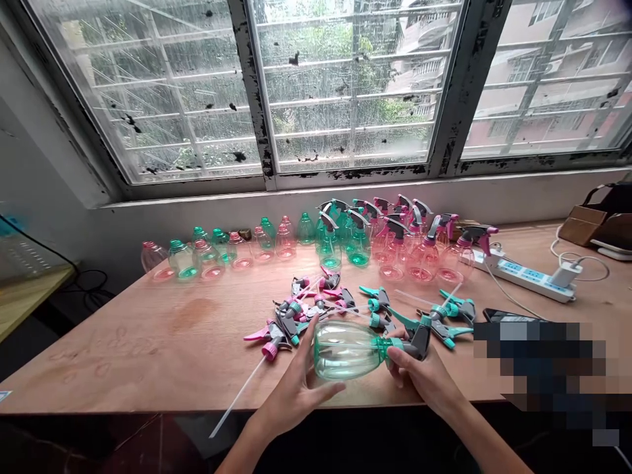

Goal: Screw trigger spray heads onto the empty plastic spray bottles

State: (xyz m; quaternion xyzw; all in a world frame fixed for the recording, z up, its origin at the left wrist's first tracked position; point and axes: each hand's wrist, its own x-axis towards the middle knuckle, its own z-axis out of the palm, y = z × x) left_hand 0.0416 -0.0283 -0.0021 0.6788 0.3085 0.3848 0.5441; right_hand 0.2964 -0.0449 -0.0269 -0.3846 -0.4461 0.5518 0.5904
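A clear green spray bottle [345, 350] lies sideways in the air over the table's front edge, its base to the left. My left hand [301, 382] is wrapped round the base end. At the neck, my right hand [415, 368] grips the green collar of the grey and green trigger sprayer [419, 337]. The sprayer sits at the bottle's mouth; whether it is screwed tight I cannot tell. Just behind lie loose pink and grey trigger sprayers [274, 339], one with its white tube over the table edge. Loose green and grey sprayers [447, 329] lie behind my right hand.
Several open bottles, green and pink [241, 253], stand at the back left of the wooden table [123, 342]. Bottles with sprayers on, green [330, 247] and pink [422, 260], crowd the back middle. Rightward are a power strip [530, 273], a phone [511, 316] and a brown box [587, 224].
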